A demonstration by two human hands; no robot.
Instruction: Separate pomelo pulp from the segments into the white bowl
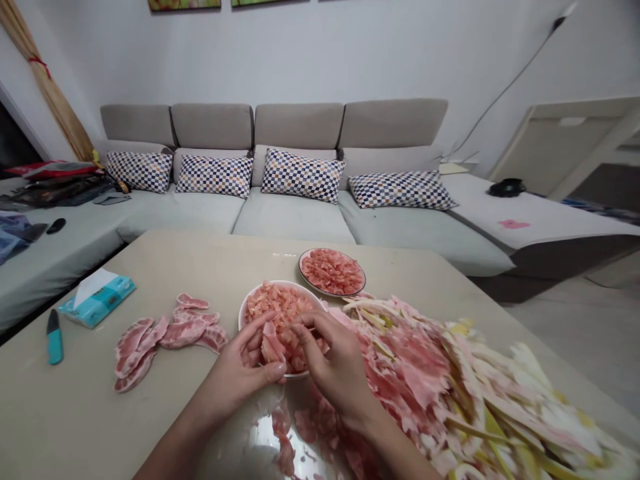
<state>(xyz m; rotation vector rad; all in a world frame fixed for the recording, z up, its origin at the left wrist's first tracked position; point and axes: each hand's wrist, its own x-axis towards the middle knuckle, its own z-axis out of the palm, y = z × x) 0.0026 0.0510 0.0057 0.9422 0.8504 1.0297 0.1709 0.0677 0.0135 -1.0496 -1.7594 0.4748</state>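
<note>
Left hand (239, 369), right hand (333, 357): both closed in a pinch on a pink pomelo segment (273, 348), held over a round white ceramic bowl (249, 313) heaped with pink pulp (280, 310). Forearms angle inward, wrists low. Risk: a loosened pinch could drop the segment onto the glossy beige tabletop (75, 413), among loose pink pulp scraps (283, 433); a wrist could catch the bowl's rim or the pale, ragged peel heap (415, 380).
</note>
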